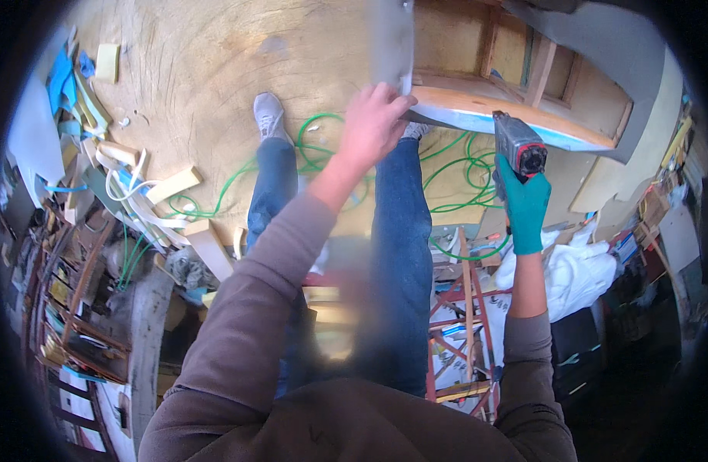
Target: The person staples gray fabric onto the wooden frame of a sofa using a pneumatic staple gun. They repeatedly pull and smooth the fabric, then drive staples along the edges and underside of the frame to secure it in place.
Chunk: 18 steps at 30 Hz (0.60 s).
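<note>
In my right hand (525, 204), which wears a green glove, is a grey-and-black staple gun (521, 142) with a red ring. Its nose is at the edge of a wooden furniture frame (508, 105). My bare left hand (373, 127) pinches the edge of grey fabric (392, 46) at the frame's left corner. More grey fabric (642, 77) hangs over the frame's right side. A light blue and white strip runs along the frame's near edge. The fabric between my left fingers is partly hidden.
A green hose (465, 173) lies in loops on the floor around my legs. Foam offcuts (175, 185) and scraps are heaped at the left. White padding (577, 269) lies beside my right forearm. A red metal frame (485, 323) stands near my right leg.
</note>
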Motion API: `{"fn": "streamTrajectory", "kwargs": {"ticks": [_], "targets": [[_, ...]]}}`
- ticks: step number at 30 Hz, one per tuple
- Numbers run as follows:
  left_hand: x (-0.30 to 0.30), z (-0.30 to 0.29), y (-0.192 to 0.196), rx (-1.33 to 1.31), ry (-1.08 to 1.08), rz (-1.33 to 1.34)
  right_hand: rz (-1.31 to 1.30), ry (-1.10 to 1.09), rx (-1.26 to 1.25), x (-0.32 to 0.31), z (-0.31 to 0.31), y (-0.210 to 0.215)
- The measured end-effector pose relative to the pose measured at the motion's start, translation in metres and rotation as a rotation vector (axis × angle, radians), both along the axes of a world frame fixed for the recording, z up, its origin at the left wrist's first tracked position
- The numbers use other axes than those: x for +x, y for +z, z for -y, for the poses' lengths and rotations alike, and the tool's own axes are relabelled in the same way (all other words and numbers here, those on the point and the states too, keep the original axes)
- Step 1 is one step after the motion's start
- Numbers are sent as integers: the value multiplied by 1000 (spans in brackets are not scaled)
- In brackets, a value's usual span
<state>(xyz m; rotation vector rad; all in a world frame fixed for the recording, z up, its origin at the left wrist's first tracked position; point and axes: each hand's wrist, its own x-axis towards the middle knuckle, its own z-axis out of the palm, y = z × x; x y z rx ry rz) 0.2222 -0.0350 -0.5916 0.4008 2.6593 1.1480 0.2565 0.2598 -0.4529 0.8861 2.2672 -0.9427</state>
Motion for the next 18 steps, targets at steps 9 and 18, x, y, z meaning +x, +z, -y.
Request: {"fn": "streamTrajectory", "kwargs": {"ticks": [9, 18], "targets": [[-32, 5, -10, -103, -377, 44, 145, -286, -190, 109, 41, -10], [-70, 6, -20, -275, -523, 148, -240, -213, -283, 86, 116, -62]]}}
